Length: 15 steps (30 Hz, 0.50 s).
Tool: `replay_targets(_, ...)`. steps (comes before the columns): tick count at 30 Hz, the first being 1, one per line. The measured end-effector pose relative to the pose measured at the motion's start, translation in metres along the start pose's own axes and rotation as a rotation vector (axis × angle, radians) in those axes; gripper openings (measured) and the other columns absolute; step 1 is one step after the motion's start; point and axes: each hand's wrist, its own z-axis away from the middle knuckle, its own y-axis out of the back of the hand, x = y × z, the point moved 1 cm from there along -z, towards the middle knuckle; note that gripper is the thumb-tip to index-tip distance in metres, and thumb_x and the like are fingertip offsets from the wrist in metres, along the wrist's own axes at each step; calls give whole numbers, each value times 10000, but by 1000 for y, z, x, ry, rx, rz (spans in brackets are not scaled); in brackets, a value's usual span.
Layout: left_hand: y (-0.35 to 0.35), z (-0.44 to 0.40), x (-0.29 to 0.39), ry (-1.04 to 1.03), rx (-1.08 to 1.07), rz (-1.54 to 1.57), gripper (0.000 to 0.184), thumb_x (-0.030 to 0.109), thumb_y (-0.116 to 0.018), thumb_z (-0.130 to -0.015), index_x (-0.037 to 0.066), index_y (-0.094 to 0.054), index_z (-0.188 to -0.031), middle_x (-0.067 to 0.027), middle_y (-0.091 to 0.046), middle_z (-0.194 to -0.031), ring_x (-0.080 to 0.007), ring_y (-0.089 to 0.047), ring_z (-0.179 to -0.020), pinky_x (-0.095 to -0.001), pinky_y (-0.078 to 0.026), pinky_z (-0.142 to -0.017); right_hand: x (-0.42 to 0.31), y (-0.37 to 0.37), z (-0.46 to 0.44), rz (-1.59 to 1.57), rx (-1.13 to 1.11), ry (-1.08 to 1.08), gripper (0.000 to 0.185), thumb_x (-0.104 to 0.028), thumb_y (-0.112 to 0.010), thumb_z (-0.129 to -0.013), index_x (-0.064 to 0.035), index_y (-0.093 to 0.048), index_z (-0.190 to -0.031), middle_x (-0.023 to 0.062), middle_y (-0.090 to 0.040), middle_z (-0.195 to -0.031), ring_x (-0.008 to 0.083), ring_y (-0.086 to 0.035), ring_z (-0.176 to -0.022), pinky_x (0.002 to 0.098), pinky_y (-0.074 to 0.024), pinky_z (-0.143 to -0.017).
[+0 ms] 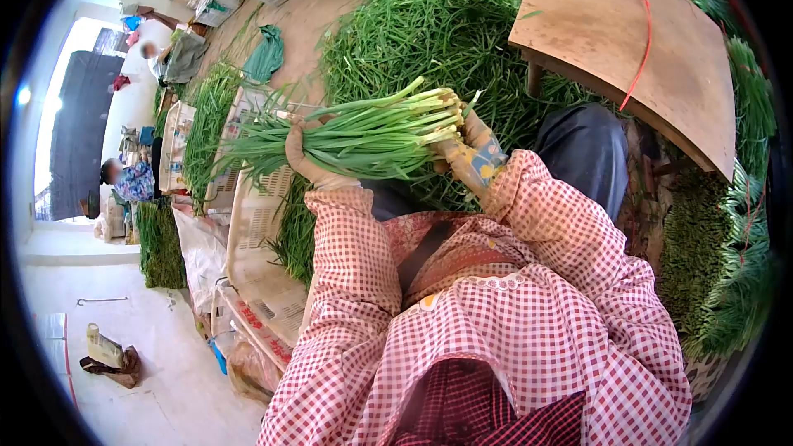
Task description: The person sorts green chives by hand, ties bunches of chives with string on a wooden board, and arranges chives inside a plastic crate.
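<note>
A thick bunch of long green stalks (pixel 363 140) lies crosswise in front of my body, its pale cut ends to the right and its leaf tips to the left. My left hand (pixel 310 153), in a pale glove, is wrapped round the leafy part. Around the pale ends is my right hand (pixel 469 149), gloved and with a patterned cuff. The fingers of both hands are partly hidden by the stalks. Beyond the bunch, a large heap of loose green stalks (pixel 429 33) covers the floor.
A wooden board table (pixel 611 41) with a red string (pixel 640 58) stands at the upper right, beside stacked green bundles (pixel 702 256). White crates (pixel 264 239) are at my left. A green cloth (pixel 265 54) lies on the floor. Two other people (pixel 135 180) are at the far left.
</note>
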Motion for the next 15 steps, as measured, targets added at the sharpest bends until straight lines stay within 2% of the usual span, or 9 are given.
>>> replay_targets(2, -3, 10, 3, 20, -41, 71, 172, 275, -625, -832, 139, -642, -936, 25, -655, -780, -198, -604, -770, -401, -541, -767, -15, -1, 7, 18, -95, -162, 495, -204, -591, -945, -73, -402, -1383, 46, -605, -1160, 93, -608, -839, 204, -522, -649)
replay_targets(3, -5, 13, 2, 43, -89, 147, 174, 274, -628, -830, 138, -633, -939, 27, -644, -769, -190, -596, -763, -389, -540, -756, -25, -1, 10, 22, -100, -162, 495, -204, -591, -945, -73, -402, -1383, 46, -605, -1160, 93, -608, -839, 204, -522, -649)
replay_targets(5, 6, 10, -3, -73, -7, 46, 184, 285, -609, -847, 134, -618, -954, 11, -628, -771, -183, -606, -777, -392, -549, -735, -38, -4, 21, -47, -247, -221, 497, -249, -577, -950, -89, -407, -1389, 14, -630, -1059, 21, -512, -625, 165, -407, -503)
replay_targets(7, 14, 6, 5, 83, -224, 148, 275, 357, -580, -876, 135, -572, -1038, -40, -620, -882, -180, -601, -853, -408, -555, -754, -26, -3, 25, -41, -229, -192, 464, -261, -557, -967, -80, -418, -1370, 22, -628, -1050, 21, -454, -564, 162, -361, -470)
replay_targets(9, 29, -1, -1, 56, -335, 15, 320, 394, -555, -890, 157, -564, -1104, -45, -615, -957, -172, -589, -917, -417, -551, -778, -27, -3, 33, -223, -205, -233, 365, -260, -545, -975, -67, -472, -1277, 18, -610, -940, 32, -382, -497, 172, -302, -431)
replay_targets(10, 26, 1, -10, -356, -396, -172, 336, 382, -550, -893, 147, -559, -1132, -40, -616, -976, -170, -590, -922, -424, -548, -788, -30, 3, 35, -371, -270, -327, 237, -228, -538, -975, -69, -515, -1150, 1, -568, -842, 44, -340, -454, 185, -270, -403)
replay_targets(12, 20, 3, -11, -770, -447, -357, 353, 371, -545, -895, 136, -555, -1159, -35, -617, -996, -168, -592, -928, -430, -545, -799, -48, 8, 41, -344, -287, -391, 182, -212, -528, -976, -78, -523, -1098, -27, -510, -734, 45, -344, -443, 195, -259, -385)
replay_targets(14, 7, -3, 8, -278, -619, 163, 262, 320, -537, -931, 150, -522, -1130, -5, -589, -982, -151, -580, -903, -387, -518, -875, -69, 19, 46, -239, -301, -503, 124, -202, -499, -979, -88, -539, -1009, -70, -394, -567, 48, -350, -420, 218, -246, -355)
replay_targets(15, 16, -22, 11, -130, -773, 462, 300, 271, -574, -902, 130, -513, -1160, -13, -588, -1015, -126, -580, -891, -347, -512, -865, -80, 25, 46, -214, -185, -501, 141, -225, -503, -977, -91, -546, -989, -71, -389, -554, 47, -341, -408, 221, -236, -349)
